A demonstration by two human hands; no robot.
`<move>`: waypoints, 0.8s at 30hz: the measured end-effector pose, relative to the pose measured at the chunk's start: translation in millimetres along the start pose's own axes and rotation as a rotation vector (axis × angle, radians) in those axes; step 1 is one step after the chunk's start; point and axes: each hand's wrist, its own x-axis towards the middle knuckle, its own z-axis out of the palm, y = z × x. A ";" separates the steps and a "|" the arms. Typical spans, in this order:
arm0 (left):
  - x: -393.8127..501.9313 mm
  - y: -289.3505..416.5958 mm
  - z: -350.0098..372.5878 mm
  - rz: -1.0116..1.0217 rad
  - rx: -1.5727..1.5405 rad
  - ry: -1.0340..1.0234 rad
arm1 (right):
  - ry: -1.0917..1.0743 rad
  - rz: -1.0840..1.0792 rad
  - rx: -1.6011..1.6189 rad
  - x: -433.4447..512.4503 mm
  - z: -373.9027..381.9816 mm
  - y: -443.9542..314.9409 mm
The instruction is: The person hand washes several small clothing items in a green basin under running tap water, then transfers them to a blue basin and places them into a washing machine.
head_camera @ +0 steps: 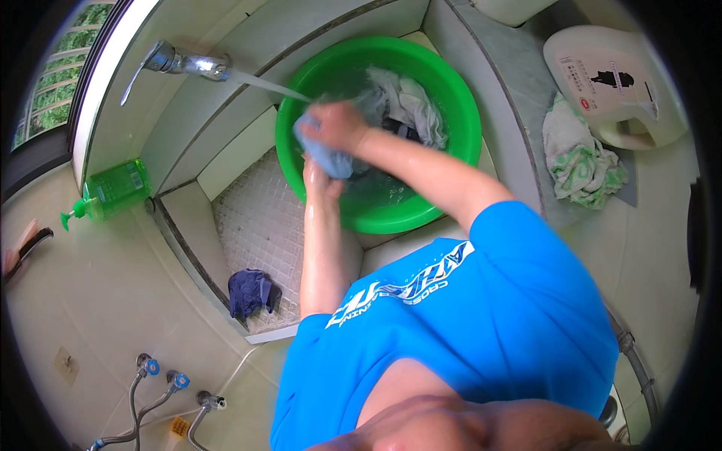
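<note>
A light blue cloth (330, 155) is bunched between my two hands, over the left part of a round green plastic basin (467, 121). My right hand (338, 125), blurred, grips it from above, just under the stream from the chrome faucet (197, 65). Below it, my left hand (320, 176) holds the cloth's lower side, its fingers partly hidden behind the cloth. In the basin's water lie a grey-white wet garment (417, 107) and a dark piece of fabric (407, 131).
The basin stands in a tiled sink (259, 208). A dark blue cloth (252, 293) lies at its near left corner. A green pump bottle (117, 190) is at left. On the right ledge are a large white jug (615, 73) and a white-green towel (581, 158).
</note>
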 end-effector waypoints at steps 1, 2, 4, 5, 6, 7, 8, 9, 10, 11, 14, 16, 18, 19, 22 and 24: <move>-5.6 9.1 8.2 0.021 0.035 -0.033 | -0.045 0.138 -0.107 15.3 -9.0 16.0; -8.5 17.3 13.5 0.048 0.066 -0.064 | -0.103 0.158 -0.185 24.2 -20.1 36.5; -14.5 31.7 28.3 0.135 0.178 0.018 | -0.043 0.237 -0.231 23.6 -34.8 61.8; -10.2 30.2 26.5 0.200 0.454 0.074 | 0.082 0.301 -0.196 21.0 -35.4 71.9; -2.3 25.0 23.6 0.259 0.736 0.131 | 0.209 0.367 -0.157 20.2 -31.5 78.2; 10.4 16.5 18.9 0.309 1.023 0.180 | 0.202 0.277 -0.186 11.5 -19.7 76.9; 32.7 -7.7 -6.1 0.728 1.218 0.041 | 0.186 0.168 -0.209 -3.1 -2.5 65.5; 37.0 -29.1 -8.0 0.676 1.582 0.213 | 0.182 0.071 -0.241 -7.5 6.6 65.2; 36.0 -30.9 -0.7 0.428 1.729 0.211 | 0.102 0.053 -0.242 -7.7 6.4 75.2; 36.3 -29.3 5.3 0.168 1.858 0.206 | 0.022 0.035 -0.244 -8.5 -0.2 89.7; 38.9 -18.2 0.6 0.281 1.777 0.105 | -0.225 0.252 -0.271 13.0 -25.5 108.7; 21.5 -14.5 20.8 0.397 1.815 0.236 | -0.090 0.403 -0.269 12.4 -32.1 88.3; 23.2 -22.1 20.4 0.662 1.825 0.299 | -0.101 0.214 -0.096 -4.3 -26.3 53.3; 24.0 -19.1 24.9 0.608 1.806 0.326 | -0.100 0.034 0.007 -12.5 -24.1 42.9; 27.1 -4.7 9.6 0.863 1.551 0.320 | -0.167 0.156 -0.100 5.2 -48.7 82.7; 18.6 2.9 15.4 0.900 1.365 0.349 | -0.088 0.271 -0.164 13.5 -52.4 96.7</move>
